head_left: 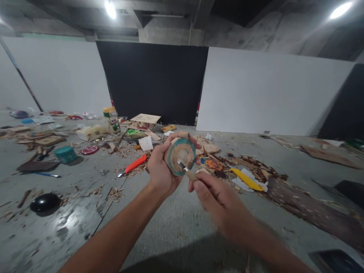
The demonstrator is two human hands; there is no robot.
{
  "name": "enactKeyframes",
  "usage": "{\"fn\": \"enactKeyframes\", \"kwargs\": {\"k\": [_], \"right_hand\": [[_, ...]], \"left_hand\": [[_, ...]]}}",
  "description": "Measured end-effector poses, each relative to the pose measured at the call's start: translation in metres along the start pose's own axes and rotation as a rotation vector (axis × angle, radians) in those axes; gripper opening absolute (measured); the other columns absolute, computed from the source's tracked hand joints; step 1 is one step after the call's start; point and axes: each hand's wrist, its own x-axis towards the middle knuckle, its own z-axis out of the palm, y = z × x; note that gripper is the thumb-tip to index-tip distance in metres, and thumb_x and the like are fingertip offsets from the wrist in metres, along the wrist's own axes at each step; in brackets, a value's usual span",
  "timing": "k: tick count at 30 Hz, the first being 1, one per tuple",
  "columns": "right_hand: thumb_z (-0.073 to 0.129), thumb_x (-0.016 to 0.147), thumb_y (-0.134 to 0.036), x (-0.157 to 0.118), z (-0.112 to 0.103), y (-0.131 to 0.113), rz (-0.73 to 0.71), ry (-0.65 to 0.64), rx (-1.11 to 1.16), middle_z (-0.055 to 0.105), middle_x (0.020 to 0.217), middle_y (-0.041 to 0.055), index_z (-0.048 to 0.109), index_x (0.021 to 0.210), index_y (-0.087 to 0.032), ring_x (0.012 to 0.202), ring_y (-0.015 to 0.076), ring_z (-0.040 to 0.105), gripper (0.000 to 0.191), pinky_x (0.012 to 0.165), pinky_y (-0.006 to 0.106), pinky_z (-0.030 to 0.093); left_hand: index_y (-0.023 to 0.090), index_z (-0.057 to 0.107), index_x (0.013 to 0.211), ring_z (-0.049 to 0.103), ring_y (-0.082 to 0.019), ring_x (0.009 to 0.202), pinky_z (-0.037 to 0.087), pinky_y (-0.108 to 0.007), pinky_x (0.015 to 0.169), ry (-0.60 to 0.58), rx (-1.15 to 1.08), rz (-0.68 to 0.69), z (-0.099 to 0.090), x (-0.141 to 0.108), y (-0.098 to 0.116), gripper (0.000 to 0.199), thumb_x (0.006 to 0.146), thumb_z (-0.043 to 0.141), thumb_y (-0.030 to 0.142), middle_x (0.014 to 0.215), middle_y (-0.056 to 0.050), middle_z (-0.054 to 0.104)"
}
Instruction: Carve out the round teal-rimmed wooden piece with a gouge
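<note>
In the head view, my left hand (pixel 159 168) is wrapped round a small round wooden bowl (pixel 173 151) with a teal band near its rim. The bowl is tilted so its bare wood hollow faces me. My right hand (pixel 216 193) grips the wooden handle of a carving gouge (pixel 191 175). The gouge's metal tip rests at the lower middle of the hollow; whether it bites into the wood I cannot tell. An orange utility knife (pixel 135 164) lies on the floor left of the bowl.
Wood shavings and scraps litter the floor. To the left are a teal lid (pixel 65 154), a black dome (pixel 44 202) and a yellow-capped can (pixel 112 120). A yellow cutter (pixel 247 179) and a bark slab (pixel 309 208) lie right. Black and white panels (pixel 153 79) stand behind.
</note>
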Motion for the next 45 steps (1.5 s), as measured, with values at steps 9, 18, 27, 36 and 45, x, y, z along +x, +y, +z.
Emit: {"fn": "enactKeyframes", "kwargs": {"k": [9,18,27,36,45], "right_hand": [[0.045,0.098,-0.039,-0.001,-0.021,0.005,-0.051,0.016,-0.538,0.068,0.07,0.0023,0.063,0.079,-0.023,0.061,0.0182,0.06,0.031,0.057,0.031,0.035],[0.042,0.099,-0.039,-0.003,-0.023,0.008,-0.096,0.025,-0.749,0.071,0.069,0.005,0.071,0.098,-0.025,0.063,0.024,0.065,0.032,0.058,0.033,0.038],[0.04,0.1,-0.046,0.008,-0.001,0.016,0.138,-0.181,0.168,0.033,0.049,-0.0095,0.066,0.099,-0.018,0.04,0.0098,0.027,0.038,0.042,0.024,0.026],[0.05,0.095,-0.035,0.004,-0.026,0.01,-0.017,-0.053,-0.365,0.071,0.073,0.0029,0.076,0.094,-0.021,0.06,0.0157,0.058,0.029,0.057,0.029,0.04],[0.039,0.1,-0.041,0.003,-0.022,0.01,-0.011,-0.093,-0.408,0.062,0.062,-0.0002,0.061,0.071,-0.02,0.054,0.013,0.052,0.041,0.051,0.027,0.034]], "left_hand": [[0.011,0.066,0.099,0.069,-0.03,0.085,0.059,-0.043,0.071,-0.018,0.016,-0.224,-0.001,0.005,0.015,0.037,0.076,0.044,0.031,0.089,-0.014,0.069],[0.011,0.062,0.088,0.068,-0.028,0.082,0.058,-0.04,0.07,-0.08,0.12,-0.293,-0.004,0.005,0.016,0.025,0.074,0.049,0.026,0.084,-0.015,0.068],[0.009,0.063,0.097,0.068,-0.027,0.078,0.057,-0.037,0.066,-0.066,0.141,-0.213,-0.002,0.005,0.021,0.033,0.075,0.046,0.027,0.085,-0.015,0.068],[0.01,0.06,0.098,0.068,-0.026,0.072,0.055,-0.036,0.062,-0.147,0.082,-0.372,-0.008,0.006,0.018,0.033,0.074,0.048,0.029,0.081,-0.013,0.067],[0.012,0.057,0.088,0.067,-0.026,0.064,0.049,-0.03,0.047,-0.18,0.068,-0.355,-0.008,0.006,0.02,0.025,0.074,0.049,0.031,0.08,-0.013,0.066]]}}
